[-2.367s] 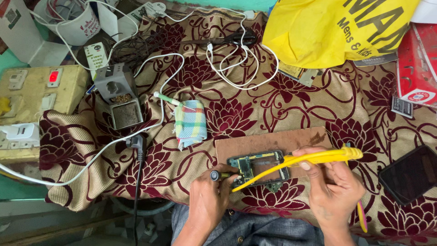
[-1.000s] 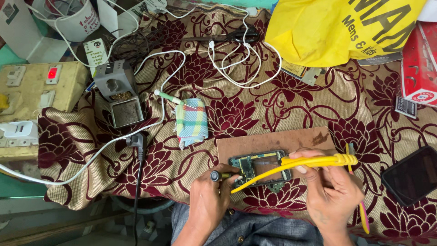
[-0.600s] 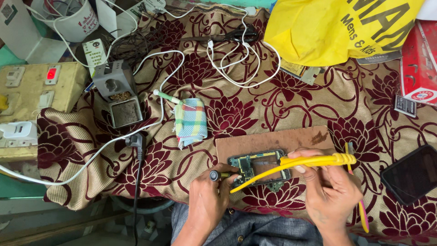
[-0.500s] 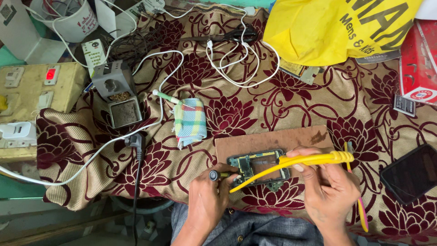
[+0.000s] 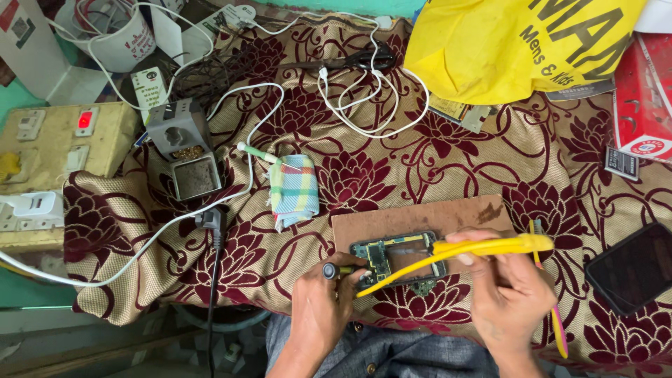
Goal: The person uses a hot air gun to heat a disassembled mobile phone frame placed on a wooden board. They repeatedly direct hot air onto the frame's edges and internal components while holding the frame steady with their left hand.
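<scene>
- Low by the near edge, the left hand (image 5: pixel 323 304) pinches a small dark-tipped tool (image 5: pixel 334 270).
- Right hand (image 5: pixel 505 290) grips a yellow soldering iron (image 5: pixel 483 246), fingers curled.
- Circuit board (image 5: pixel 392 257) lies between both hands.

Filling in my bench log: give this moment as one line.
left hand: holds dark-tipped small tool | right hand: holds yellow soldering iron | both at green phone circuit board on brown board
</scene>
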